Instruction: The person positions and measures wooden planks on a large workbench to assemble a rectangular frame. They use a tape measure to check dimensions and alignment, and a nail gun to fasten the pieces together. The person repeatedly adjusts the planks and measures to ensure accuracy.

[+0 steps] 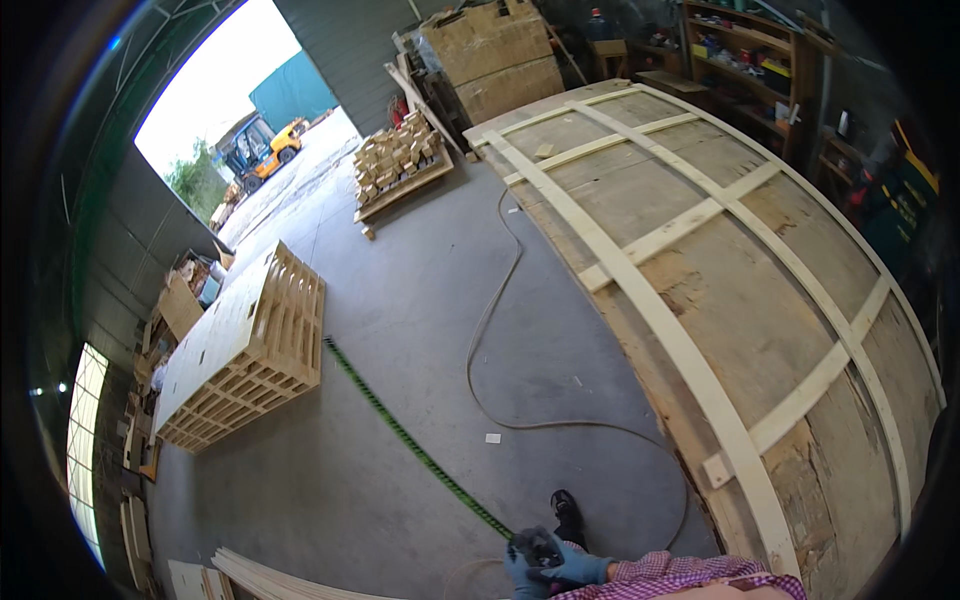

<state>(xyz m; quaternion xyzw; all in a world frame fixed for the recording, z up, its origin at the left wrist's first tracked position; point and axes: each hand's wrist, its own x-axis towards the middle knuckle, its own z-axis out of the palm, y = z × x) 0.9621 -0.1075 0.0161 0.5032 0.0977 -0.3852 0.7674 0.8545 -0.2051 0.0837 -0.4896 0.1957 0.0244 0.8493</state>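
Observation:
Both hands wear blue gloves and sit close together at the bottom of the picture. My left hand (522, 577) is closed around a dark tape measure (537, 547). My right hand (583, 568), below a purple checkered sleeve, meets the case from the right, with its fingers partly hidden. From the case a long green blade (410, 440) runs out over the floor, up and to the left. Its far tip lies beside a stack of wooden pallets (285, 345), and whether the two touch I cannot tell.
On a large wooden platform (640, 350) at the right lies a frame of pale slats (690, 400). A hose (480, 330) curves across the grey floor (400, 290). Wood blocks fill a pallet (400, 165) at the back; planks (270, 580) lie near left. A forklift (262, 148) stands outside.

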